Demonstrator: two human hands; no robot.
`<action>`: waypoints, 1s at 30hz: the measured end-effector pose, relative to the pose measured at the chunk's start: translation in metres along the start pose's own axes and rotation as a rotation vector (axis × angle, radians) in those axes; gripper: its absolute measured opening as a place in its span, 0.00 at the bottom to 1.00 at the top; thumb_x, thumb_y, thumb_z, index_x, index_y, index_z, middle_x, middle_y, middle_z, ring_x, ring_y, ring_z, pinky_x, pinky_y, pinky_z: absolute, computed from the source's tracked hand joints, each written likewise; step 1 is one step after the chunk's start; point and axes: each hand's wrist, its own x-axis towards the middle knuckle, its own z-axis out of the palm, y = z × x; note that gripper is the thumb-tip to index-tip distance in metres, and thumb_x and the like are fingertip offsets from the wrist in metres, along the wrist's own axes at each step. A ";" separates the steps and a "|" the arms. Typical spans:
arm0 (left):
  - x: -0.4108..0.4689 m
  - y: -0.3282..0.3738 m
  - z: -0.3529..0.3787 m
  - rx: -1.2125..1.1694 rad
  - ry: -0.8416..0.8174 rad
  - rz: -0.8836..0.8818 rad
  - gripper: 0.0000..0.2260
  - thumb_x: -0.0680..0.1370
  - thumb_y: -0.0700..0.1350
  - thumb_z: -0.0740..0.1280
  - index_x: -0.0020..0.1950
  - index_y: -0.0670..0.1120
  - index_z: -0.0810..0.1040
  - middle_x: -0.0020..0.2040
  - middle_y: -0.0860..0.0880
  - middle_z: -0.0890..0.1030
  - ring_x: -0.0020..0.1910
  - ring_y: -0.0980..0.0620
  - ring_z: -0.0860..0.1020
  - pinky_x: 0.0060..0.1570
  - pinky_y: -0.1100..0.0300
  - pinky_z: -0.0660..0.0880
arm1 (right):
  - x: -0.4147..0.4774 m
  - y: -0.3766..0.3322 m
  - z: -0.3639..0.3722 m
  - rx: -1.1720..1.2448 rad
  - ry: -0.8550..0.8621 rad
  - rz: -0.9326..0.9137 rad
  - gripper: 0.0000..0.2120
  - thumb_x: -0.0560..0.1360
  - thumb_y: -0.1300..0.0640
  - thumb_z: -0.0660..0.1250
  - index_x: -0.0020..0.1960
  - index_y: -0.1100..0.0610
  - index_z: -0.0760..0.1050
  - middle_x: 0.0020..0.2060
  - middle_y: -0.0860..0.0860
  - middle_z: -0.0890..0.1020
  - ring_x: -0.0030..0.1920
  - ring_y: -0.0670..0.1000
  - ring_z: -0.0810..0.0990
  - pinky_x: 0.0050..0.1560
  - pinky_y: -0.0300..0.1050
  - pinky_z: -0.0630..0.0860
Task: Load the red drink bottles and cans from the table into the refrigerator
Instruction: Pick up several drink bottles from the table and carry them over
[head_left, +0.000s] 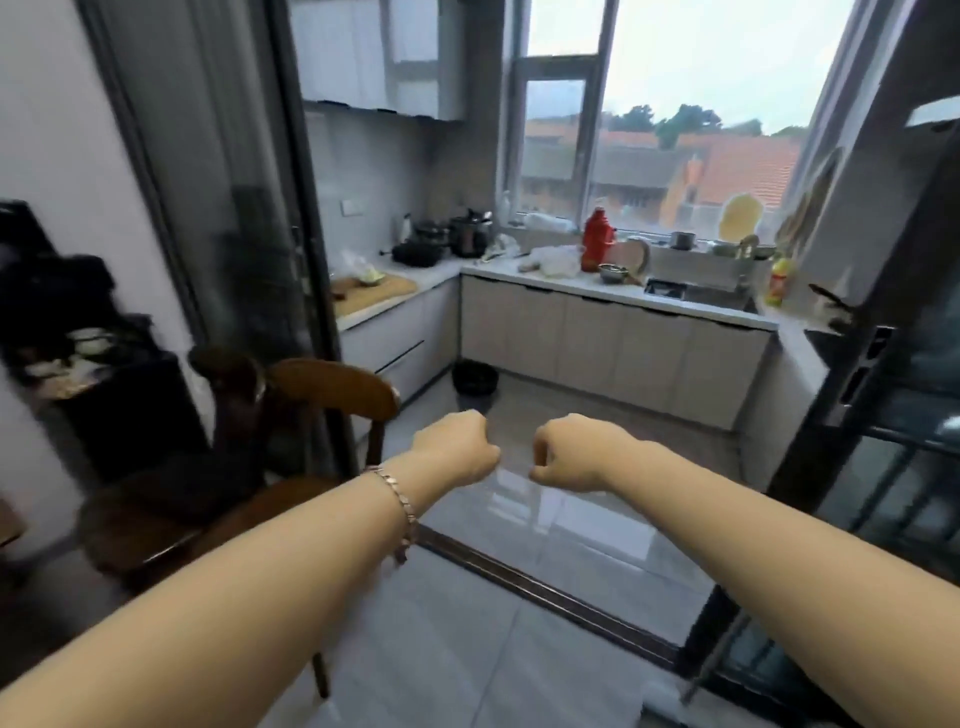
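Observation:
Both my arms reach forward over the grey tiled floor at a kitchen doorway. My left hand (457, 447), with a bracelet on its wrist, has its fingers curled into a fist and holds nothing. My right hand (571, 452) is close beside it, fingers also curled under and empty. A tall red bottle (596, 240) stands on the far kitchen counter (561, 287) under the window. No table with drinks and no refrigerator is in view.
A dark wooden chair (332, 384) stands at my left. A sliding-door floor track (545, 587) crosses the floor ahead, with a black door frame (857, 364) on the right. A black bowl (475, 376) sits on the kitchen floor. The counters hold pots, a sink (675, 291) and a yellow bottle (779, 280).

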 end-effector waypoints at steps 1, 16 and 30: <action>-0.010 -0.038 -0.012 0.001 0.011 -0.054 0.10 0.77 0.48 0.61 0.52 0.44 0.76 0.48 0.45 0.80 0.47 0.46 0.79 0.49 0.53 0.77 | 0.021 -0.035 0.003 0.012 -0.011 -0.060 0.14 0.75 0.48 0.63 0.52 0.56 0.78 0.49 0.53 0.80 0.48 0.54 0.78 0.45 0.45 0.74; -0.205 -0.492 -0.146 -0.071 0.255 -0.856 0.10 0.77 0.49 0.61 0.51 0.46 0.78 0.49 0.47 0.80 0.48 0.45 0.78 0.44 0.57 0.73 | 0.174 -0.550 0.021 0.012 -0.038 -0.786 0.11 0.75 0.47 0.63 0.50 0.53 0.77 0.48 0.51 0.80 0.50 0.54 0.79 0.44 0.44 0.73; -0.252 -0.790 -0.247 -0.124 0.429 -1.204 0.07 0.78 0.49 0.61 0.48 0.48 0.76 0.49 0.50 0.80 0.47 0.50 0.79 0.45 0.57 0.75 | 0.316 -0.896 0.008 0.054 -0.111 -1.086 0.13 0.77 0.49 0.63 0.56 0.55 0.75 0.51 0.52 0.80 0.50 0.52 0.79 0.54 0.49 0.78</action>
